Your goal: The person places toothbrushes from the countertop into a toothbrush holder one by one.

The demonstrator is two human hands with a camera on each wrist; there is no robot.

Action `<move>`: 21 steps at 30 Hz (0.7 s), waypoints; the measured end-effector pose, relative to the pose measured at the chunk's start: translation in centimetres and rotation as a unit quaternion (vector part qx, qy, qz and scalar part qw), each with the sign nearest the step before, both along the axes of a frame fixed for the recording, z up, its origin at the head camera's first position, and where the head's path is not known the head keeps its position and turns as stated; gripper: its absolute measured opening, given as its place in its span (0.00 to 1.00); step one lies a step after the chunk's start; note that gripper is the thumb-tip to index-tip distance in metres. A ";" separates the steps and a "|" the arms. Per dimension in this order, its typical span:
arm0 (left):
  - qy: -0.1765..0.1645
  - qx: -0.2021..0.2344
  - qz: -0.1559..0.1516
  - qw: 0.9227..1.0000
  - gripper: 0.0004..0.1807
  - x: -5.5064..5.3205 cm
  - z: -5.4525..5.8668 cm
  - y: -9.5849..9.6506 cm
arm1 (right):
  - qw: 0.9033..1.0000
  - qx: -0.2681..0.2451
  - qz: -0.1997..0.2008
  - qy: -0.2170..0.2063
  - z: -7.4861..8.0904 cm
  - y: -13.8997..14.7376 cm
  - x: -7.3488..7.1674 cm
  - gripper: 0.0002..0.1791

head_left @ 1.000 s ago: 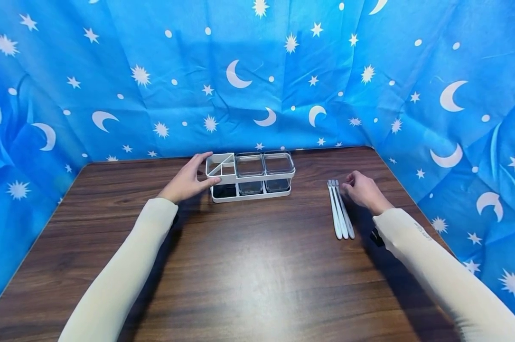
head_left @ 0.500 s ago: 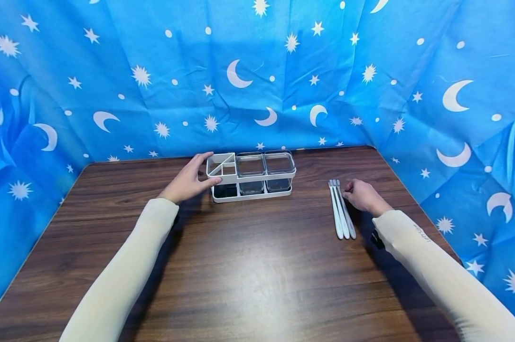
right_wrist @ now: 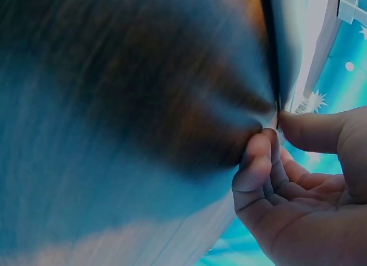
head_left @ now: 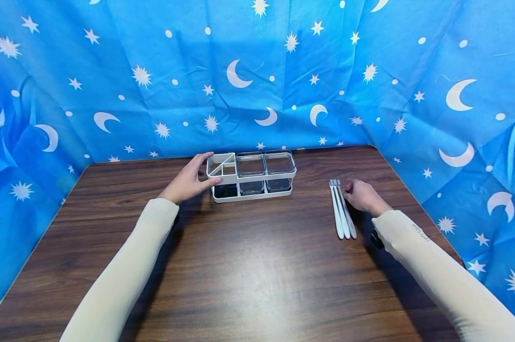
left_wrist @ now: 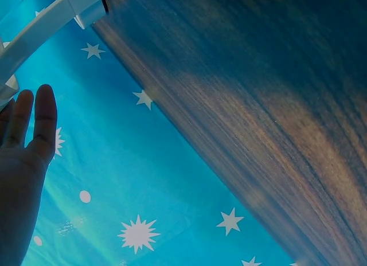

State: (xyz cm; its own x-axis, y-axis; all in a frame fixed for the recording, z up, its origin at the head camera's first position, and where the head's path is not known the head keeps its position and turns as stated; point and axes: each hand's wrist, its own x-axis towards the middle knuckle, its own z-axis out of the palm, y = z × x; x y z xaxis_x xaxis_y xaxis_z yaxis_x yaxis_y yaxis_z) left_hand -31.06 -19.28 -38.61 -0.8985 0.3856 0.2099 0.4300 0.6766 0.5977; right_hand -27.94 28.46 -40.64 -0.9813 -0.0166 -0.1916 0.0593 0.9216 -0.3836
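Head feed: I have two hands at work over a brown table [head_left: 257, 266]. The left hand [head_left: 189, 180] is at the left end of the white rack [head_left: 229, 179], thumb laid on the front rail, forefinger at the back corner, so it holds that end between them. On the left wrist feed I see the other fingers fairly straight, close to a white part of the frame.

Rack stands near the table's back edge, close to the blue cloth [head_left: 197, 47]. Left section has white dividers [head_left: 227, 164], one running diagonally; two clear bins [head_left: 251, 188] sit side by side to the right of it.

Three utensils [head_left: 341, 209] lie together on the table, to the right of the rack and well apart from it, wide handle ends towards me, narrow grey ends away. The right hand [head_left: 363, 194] is by the far end of the rightmost one. Its fingers are curled, and the right wrist feed shows thumb and fingertips almost meeting. Close parts blurred there; I cannot tell whether it grips the utensil or only touches it.

Cream sleeves [head_left: 120, 270] on both arms.
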 end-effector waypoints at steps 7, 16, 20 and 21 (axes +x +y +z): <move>-0.005 0.003 0.001 1.000 0.47 0.0 0.0 0.0 | 1.000 -0.006 0.010 0.009 -0.1 -0.1 0.0 0.16; -0.001 0.005 0.002 1.000 0.46 -0.2 -0.3 -0.1 | 1.000 -0.001 0.011 0.022 0.0 -0.6 -0.1 0.14; 0.001 0.004 0.000 1.000 0.46 -0.3 -0.3 -0.1 | 1.000 -0.004 0.014 0.015 -0.1 -0.5 -0.3 0.15; 0.001 0.003 0.000 1.000 0.47 -0.3 -0.3 -0.1 | 1.000 -0.004 0.013 0.015 -0.2 -0.5 -0.3 0.14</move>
State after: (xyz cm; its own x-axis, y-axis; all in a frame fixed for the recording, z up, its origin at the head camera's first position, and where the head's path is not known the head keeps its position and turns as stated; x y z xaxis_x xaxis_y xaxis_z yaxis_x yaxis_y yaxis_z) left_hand -31.34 -19.37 -38.88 -0.8982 0.3837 0.2143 0.4309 0.6730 0.6011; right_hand -28.27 27.97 -40.85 -0.9859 -0.0443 -0.1614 0.0229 0.9195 -0.3924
